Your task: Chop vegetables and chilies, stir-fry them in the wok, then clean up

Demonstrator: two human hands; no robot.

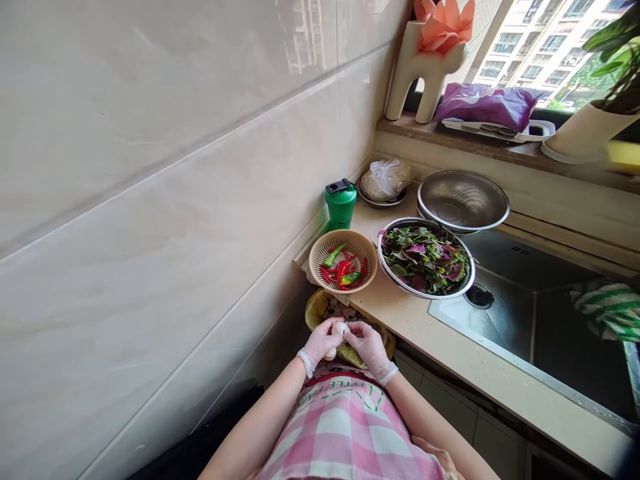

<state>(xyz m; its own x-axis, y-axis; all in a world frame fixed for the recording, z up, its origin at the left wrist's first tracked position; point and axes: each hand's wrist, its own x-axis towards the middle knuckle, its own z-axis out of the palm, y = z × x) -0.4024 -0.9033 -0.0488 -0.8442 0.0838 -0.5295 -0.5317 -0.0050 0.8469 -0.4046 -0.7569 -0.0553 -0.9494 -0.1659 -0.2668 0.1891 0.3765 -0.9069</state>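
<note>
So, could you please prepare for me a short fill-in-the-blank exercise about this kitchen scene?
1. The left hand and right hand hold a small bulb coloured ____.
2. The lidded cup is coloured ____.
3. In the picture, the sink lies to the ____ of the leafy greens.
Missing words: white; green; right.

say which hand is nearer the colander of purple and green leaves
Right. The right hand is below and to the left of the colander in the picture; the left hand is farther left, beyond the right hand from the colander.
</note>
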